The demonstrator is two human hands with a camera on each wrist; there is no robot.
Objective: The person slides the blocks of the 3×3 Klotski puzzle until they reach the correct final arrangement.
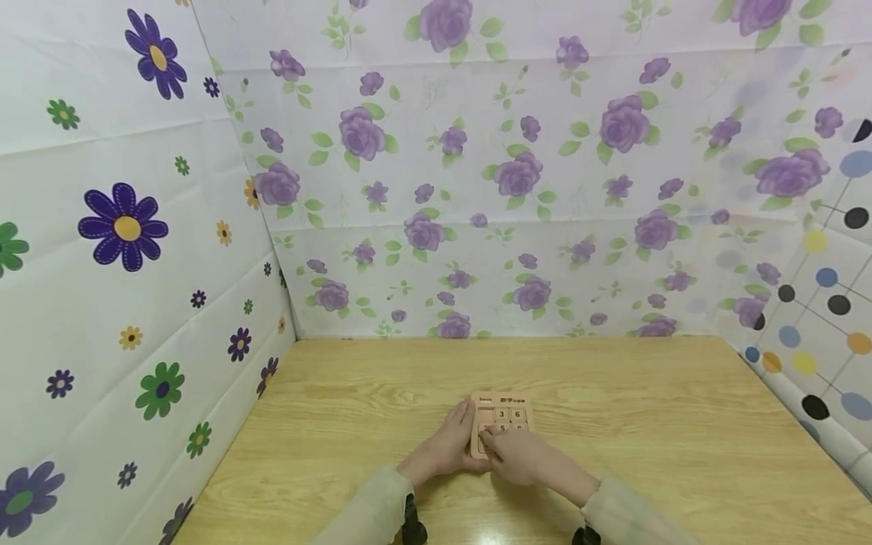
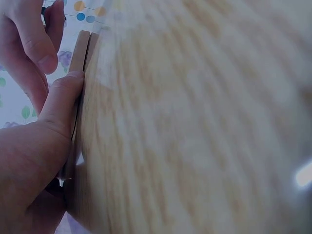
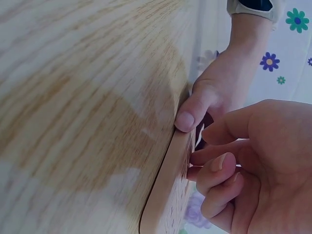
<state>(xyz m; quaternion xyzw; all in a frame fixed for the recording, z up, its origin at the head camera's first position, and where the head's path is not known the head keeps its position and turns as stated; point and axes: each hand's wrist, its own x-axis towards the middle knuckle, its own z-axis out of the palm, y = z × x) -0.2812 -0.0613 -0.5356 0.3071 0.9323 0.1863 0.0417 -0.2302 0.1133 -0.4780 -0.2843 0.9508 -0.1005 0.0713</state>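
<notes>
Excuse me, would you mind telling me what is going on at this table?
A person holds a number puzzle on the table, its left side and near edge in the left grip. The right grip has its fingertips on the puzzle's face, hiding some of it. Tiles reading 3 and 6 show in the far row, beside a slot that looks empty.

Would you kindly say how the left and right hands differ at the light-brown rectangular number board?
The left hand holds the number board by its side; the right hand reaches over its face. Left thumb touches an edge; right fingers touch tiles. Both are bare.
</notes>
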